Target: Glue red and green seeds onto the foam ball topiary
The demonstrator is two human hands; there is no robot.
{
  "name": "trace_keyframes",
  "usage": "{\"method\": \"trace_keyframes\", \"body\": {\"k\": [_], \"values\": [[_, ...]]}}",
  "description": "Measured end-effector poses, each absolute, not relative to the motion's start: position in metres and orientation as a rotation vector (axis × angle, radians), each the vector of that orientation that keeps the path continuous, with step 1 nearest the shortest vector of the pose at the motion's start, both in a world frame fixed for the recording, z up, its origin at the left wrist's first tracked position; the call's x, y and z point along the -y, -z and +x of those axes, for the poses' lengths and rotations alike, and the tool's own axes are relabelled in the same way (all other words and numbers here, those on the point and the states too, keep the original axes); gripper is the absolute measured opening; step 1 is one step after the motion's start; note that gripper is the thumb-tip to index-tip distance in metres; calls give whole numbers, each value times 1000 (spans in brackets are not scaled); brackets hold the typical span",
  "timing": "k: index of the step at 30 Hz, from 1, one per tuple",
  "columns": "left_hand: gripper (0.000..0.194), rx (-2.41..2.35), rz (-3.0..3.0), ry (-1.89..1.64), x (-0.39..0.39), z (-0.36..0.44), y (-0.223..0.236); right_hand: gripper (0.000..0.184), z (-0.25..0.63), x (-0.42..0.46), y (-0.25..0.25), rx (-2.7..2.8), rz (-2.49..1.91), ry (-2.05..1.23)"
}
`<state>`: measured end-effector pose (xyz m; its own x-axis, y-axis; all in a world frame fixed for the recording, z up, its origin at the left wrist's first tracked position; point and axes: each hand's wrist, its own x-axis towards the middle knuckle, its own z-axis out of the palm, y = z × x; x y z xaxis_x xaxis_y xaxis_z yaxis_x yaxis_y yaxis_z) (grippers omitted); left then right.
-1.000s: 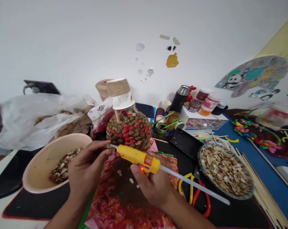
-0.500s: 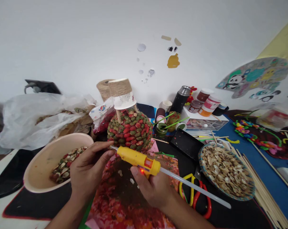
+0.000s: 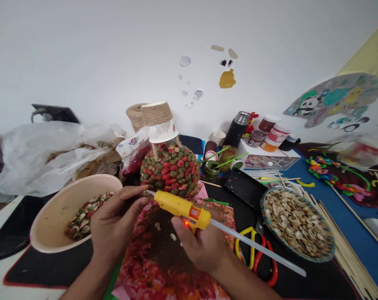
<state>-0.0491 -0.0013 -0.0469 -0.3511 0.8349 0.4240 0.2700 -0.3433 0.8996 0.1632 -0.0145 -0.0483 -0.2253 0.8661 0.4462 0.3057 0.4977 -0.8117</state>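
My right hand (image 3: 204,248) is wrapped round a yellow hot glue gun (image 3: 176,206), with a red light glowing and a long clear glue stick (image 3: 257,246) running out of its back. The nozzle points left, at the fingertips of my left hand (image 3: 112,227). Those fingers pinch a small greenish pistachio shell (image 3: 145,193), mostly hidden. Just behind stands a ball covered in red and green shells (image 3: 171,171). An upside-down paper cup (image 3: 162,130), partly wound with twine, sits above it on short sticks. Under my hands lies a paint-stained red sheet (image 3: 151,266).
Painted shells lie in a pale bowl (image 3: 48,216) at left. A woven basket (image 3: 265,212) of plain shells stands at right, near red-handled scissors (image 3: 274,271), a yellow-handled pair (image 3: 238,250) and wooden sticks (image 3: 341,250). Paint jars (image 3: 211,171), a black tray (image 3: 245,187) and a thermos (image 3: 237,129) stand behind.
Hardly anything differs. The nozzle stays at my left fingertips, and the rear end of the glue stick sits slightly farther right and lower.
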Motion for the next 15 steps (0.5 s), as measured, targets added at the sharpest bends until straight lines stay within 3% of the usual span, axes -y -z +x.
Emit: {"method": "trace_keyframes", "body": {"k": [15], "values": [[15,-1476,1523,-1769,-2,-54,58,34,161,14,45,1788,-974,-629]]}}
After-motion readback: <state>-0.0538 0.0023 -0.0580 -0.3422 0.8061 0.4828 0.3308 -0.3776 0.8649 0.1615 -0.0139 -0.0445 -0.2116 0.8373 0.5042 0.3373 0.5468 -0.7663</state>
